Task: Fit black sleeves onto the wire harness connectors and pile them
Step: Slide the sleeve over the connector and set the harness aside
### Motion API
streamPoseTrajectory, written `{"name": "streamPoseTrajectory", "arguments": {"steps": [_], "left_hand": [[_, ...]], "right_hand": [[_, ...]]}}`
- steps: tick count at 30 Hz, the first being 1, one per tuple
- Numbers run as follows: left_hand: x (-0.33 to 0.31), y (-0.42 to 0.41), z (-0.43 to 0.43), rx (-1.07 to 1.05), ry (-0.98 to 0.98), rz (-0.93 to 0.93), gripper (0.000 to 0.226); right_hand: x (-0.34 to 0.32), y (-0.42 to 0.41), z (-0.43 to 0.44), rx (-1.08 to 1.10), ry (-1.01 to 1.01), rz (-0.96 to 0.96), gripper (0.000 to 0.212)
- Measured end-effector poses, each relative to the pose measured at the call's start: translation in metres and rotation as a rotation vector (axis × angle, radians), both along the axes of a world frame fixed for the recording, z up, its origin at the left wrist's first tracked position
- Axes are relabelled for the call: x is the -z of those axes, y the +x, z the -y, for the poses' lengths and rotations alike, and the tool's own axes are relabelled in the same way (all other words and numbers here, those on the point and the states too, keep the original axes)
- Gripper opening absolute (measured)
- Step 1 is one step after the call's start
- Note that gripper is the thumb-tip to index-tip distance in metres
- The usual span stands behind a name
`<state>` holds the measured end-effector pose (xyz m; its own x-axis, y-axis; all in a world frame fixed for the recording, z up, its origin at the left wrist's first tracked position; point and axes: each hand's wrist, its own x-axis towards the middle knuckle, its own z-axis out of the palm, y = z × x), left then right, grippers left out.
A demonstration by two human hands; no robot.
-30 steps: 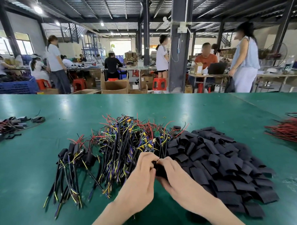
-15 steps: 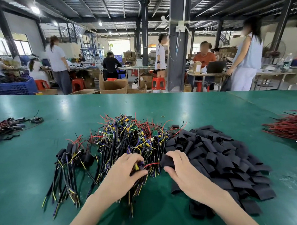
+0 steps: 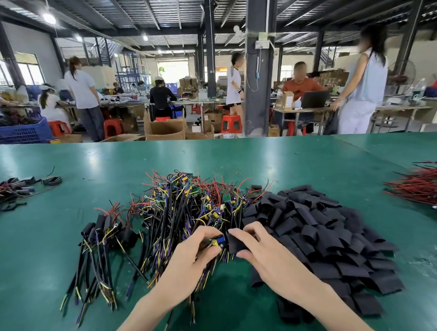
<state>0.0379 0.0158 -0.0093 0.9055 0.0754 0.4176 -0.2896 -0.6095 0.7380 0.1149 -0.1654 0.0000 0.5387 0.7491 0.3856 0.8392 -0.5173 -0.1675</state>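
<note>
At frame centre, above the green counter (image 3: 287, 163), the left hand (image 3: 190, 266) pinches a blue harness connector (image 3: 218, 241) while right-hand fingers (image 3: 244, 235) pinch a black sleeve (image 3: 236, 244) against it.

The green desk (image 3: 58, 246) is smooth with a soft sheen, the black sleeves (image 3: 334, 235) look matt and limp, and the harness wires (image 3: 175, 213) wear glossy plastic insulation.
</note>
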Motion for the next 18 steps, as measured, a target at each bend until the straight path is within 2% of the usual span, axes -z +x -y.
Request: {"name": "streamPoseTrajectory", "arguments": {"steps": [5, 14, 18], "left_hand": [[-0.0008, 0.0014, -0.0015, -0.067, -0.012, 0.035, 0.028], [-0.0013, 0.0011, 0.0029, -0.077, -0.105, 0.077, 0.025], [0.0001, 0.0012, 0.0024, -0.081, -0.045, 0.067, 0.024]], "right_hand": [[0.0019, -0.0007, -0.0015, -0.010, -0.037, -0.034, 0.049], [0.0057, 0.0012, -0.0028, 0.028, -0.034, 0.022, 0.048], [0.0053, 0.0010, -0.0026, 0.007, 0.009, -0.039, 0.046]]}}
